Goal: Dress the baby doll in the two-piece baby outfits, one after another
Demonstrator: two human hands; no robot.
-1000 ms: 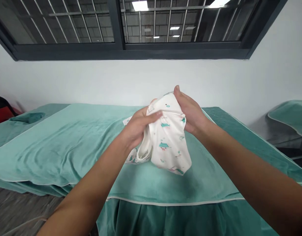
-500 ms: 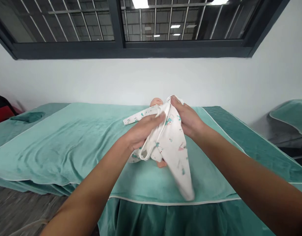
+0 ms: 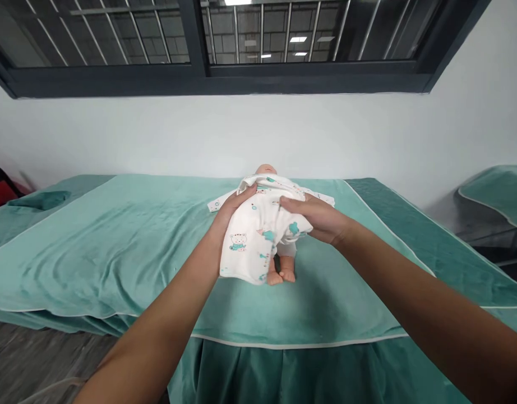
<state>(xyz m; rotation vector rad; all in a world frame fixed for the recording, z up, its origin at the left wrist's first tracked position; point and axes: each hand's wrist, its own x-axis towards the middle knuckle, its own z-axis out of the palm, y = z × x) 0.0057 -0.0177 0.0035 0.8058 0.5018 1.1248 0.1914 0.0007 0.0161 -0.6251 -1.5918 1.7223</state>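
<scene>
A white baby shirt [image 3: 258, 224] with small teal and pink animal prints hangs between my hands, in front of a baby doll. My left hand [image 3: 233, 210] grips its left edge, thumb on top of the cloth. On the other side my right hand [image 3: 315, 216] holds the gathered fabric, thumb over it and fingers partly hidden. Behind the shirt, the doll's head [image 3: 266, 168] shows at the top and its bare feet [image 3: 281, 277] below. Printed sleeves [image 3: 218, 203] stick out to both sides. The doll's torso is covered from view.
The doll lies on a bed with a light teal cover [image 3: 115, 241] edged in white piping. A white wall and a dark-framed window [image 3: 208, 84] stand behind. At the far left is a red and black object [image 3: 1, 188]; at the far right, another teal-covered surface [image 3: 498, 193].
The shirt, bunched with one part dangling low to the right, is now spread wider between my hands. My right hand has moved down, my left slightly up and left. Both doll feet now show.
</scene>
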